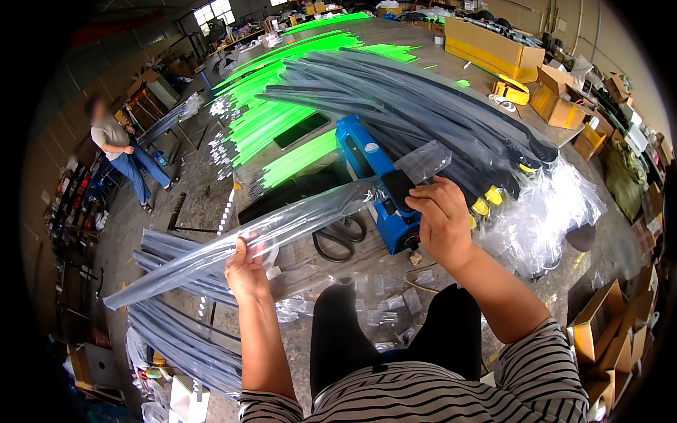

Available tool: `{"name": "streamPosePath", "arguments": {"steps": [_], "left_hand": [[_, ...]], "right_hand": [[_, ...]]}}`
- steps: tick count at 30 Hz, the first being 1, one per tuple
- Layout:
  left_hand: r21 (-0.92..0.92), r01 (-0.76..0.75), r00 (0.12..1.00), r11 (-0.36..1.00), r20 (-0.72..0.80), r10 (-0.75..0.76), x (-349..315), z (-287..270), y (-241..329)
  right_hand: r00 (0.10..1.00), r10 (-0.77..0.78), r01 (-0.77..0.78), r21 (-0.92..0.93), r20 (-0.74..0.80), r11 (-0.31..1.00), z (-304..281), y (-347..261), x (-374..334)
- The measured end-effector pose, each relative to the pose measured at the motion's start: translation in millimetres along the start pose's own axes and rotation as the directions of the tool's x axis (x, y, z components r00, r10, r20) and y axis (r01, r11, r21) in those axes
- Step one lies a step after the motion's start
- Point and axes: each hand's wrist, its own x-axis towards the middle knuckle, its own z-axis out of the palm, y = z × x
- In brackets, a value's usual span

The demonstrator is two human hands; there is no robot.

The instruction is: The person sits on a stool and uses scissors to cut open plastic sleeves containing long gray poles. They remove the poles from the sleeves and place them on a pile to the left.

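Across the middle lies a long clear plastic sleeve [310, 211], its far left end hanging past the bench. My left hand [247, 271] pinches it from below, thumb on the near side. The sleeve's right part passes under the arm of a blue bag sealer [384, 229], and its loose end [430, 161] sticks out beyond. My right hand [444, 218] has its fingertips closed at the edge of the black pad on the sealer's arm. A black cable [338, 243] loops on the bench beside the sealer.
Grey wrapped strips [423, 92] and bright green strips [282, 127] pile up beyond the sealer. A dark phone-like slab [301, 131] rests on the green ones. More wrapped bundles [183, 338] lie at left. Crumpled clear plastic [543, 218] sits right. A person [123, 151] stands far left.
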Motion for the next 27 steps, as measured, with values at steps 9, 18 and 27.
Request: {"name": "streamPosePath", "arguments": {"steps": [9,18,27], "left_hand": [[-0.020,-0.012,0.999,1.000,0.030,0.012,3.0,-3.2,-0.2],[-0.031,0.018,1.000,0.999,0.022,-0.017,-3.1,11.4,3.8],[-0.034,-0.036,0.997,0.999,0.071,0.038,-34.4,-38.2,61.6]], "right_hand": [[0.999,-0.005,0.004,-0.020,-0.034,1.000,3.7,1.3,-6.4],[0.999,0.050,-0.050,-0.009,-0.001,0.999,-12.6,-8.2,-0.3],[0.975,0.123,-0.113,0.069,-0.184,0.991,-84.4,-56.8,10.7]]}}
